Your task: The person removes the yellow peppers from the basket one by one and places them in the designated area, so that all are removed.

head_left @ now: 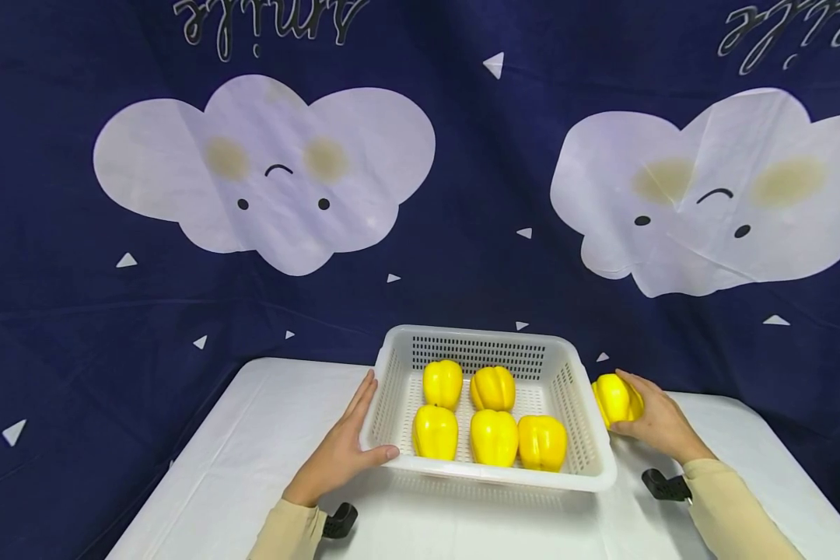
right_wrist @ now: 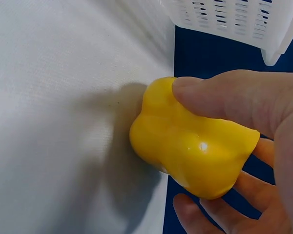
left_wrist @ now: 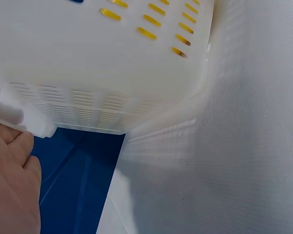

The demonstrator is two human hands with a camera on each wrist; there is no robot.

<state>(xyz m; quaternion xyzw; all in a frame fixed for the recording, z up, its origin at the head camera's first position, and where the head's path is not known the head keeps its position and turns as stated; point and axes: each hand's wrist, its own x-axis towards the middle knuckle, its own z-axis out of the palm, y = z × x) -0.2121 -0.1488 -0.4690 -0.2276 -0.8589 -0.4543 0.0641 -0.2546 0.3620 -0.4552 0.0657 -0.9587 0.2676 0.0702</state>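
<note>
Right fingers (right_wrist: 256, 191) grip a partly hidden pepper (right_wrist: 195, 146); table (right_wrist: 53, 122) contact unclear.

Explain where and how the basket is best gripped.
Probably by the raised rim at both short ends of the basket, from left and right: its long shape suggests opposite grips to balance the five peppers inside. The pepper held at right would first need setting aside.

Basket (left_wrist: 88, 58); partial in wrist views
</note>
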